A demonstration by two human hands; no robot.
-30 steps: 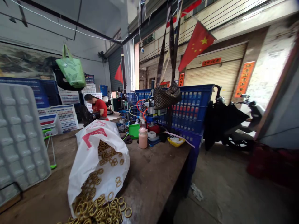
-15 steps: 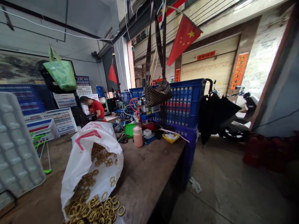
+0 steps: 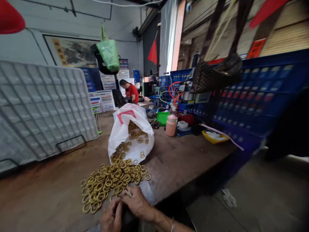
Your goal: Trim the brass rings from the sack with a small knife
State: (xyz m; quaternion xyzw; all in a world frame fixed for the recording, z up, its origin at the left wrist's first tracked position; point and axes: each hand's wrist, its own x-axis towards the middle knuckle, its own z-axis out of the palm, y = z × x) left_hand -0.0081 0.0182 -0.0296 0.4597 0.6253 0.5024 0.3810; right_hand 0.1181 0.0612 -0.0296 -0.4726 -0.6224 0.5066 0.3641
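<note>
My left hand (image 3: 111, 216) and my right hand (image 3: 137, 201) meet at the near edge of the table, in front of a heap of brass-coloured rings (image 3: 106, 182). Fingertips of both hands are pinched together, almost touching each other. Whatever they hold between them is too small and hidden to make out. A pale band-like piece shows at the right hand's fingers; I cannot tell what it is. Behind the heap lies a white plastic bag (image 3: 147, 146) on its side, its mouth towards me, with more rings inside and spilling out.
Stacked pale plastic trays (image 3: 48, 109) stand at the left. Further back on the table (image 3: 178, 161) are a pink bottle (image 3: 171, 125), a green tray (image 3: 162, 118) and a yellow dish (image 3: 214, 137). Blue crates (image 3: 256, 96) line the right. A person in red (image 3: 132, 92) sits far behind.
The view has swung left and down, so the bag and rings appear further right and higher. Both my hands have come into view at the bottom.
</note>
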